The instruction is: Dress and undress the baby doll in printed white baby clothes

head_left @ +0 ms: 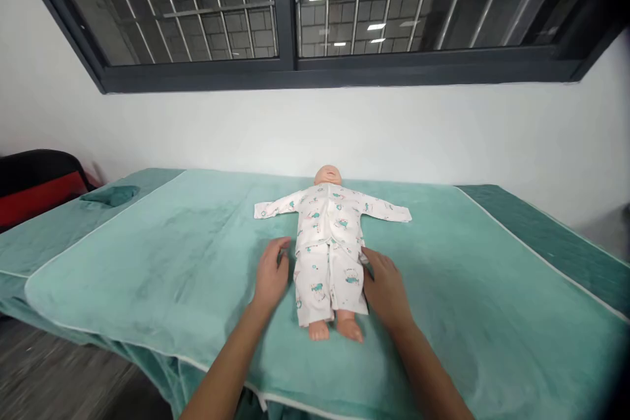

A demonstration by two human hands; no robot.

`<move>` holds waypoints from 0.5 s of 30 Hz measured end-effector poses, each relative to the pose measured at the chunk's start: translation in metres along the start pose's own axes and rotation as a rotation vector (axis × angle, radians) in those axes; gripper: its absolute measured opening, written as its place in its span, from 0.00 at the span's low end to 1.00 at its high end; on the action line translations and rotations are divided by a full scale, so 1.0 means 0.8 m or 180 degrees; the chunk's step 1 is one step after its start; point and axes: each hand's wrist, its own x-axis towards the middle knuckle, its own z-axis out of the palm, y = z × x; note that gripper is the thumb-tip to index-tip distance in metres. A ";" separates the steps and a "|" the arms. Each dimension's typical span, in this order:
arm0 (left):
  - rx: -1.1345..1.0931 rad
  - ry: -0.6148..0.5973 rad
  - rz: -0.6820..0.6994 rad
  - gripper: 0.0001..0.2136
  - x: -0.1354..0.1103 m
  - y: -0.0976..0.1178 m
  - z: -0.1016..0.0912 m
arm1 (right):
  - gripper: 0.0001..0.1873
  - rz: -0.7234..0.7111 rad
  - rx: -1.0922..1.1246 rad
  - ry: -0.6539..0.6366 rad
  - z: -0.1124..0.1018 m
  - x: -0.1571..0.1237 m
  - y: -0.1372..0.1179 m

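A baby doll (328, 175) lies on its back on a green plush blanket (197, 262), head toward the wall and bare feet toward me. It wears a white printed long-sleeved top (327, 216) with the sleeves spread out sideways, and matching white trousers (315, 282). The sleeve ends cover the doll's hands. My left hand (272, 272) is just left of the trousers, thumb and fingers apart, holding nothing. On the other side, my right hand (386, 285) touches the clothing at the doll's hip, its fingers loosely bent and the thumb apart.
Behind the bed stands a white wall (197, 128) under a dark-framed barred window (290, 72). A black and red object (44, 190) is at the far left, near a small dark green cloth (111, 195). The blanket's front edge hangs near me.
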 end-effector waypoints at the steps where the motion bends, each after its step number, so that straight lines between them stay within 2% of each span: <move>1: -0.0183 -0.0138 -0.0071 0.17 -0.018 0.011 -0.005 | 0.21 0.0035 0.0064 -0.0064 -0.003 -0.016 -0.009; 5: -0.0619 -0.0469 -0.0288 0.20 -0.094 0.048 -0.018 | 0.22 0.0441 0.0685 -0.0039 -0.010 -0.085 -0.032; 9: -0.0578 -0.0514 -0.0317 0.28 -0.149 0.067 -0.013 | 0.19 0.0348 0.0825 0.0045 -0.007 -0.124 -0.042; 12: -0.0264 -0.0493 -0.0314 0.27 -0.158 0.077 -0.006 | 0.12 0.0296 0.0738 0.0004 -0.011 -0.118 -0.052; 15: -0.0107 -0.0645 -0.0115 0.18 -0.145 0.094 -0.011 | 0.10 0.0384 0.1041 -0.0130 -0.031 -0.098 -0.068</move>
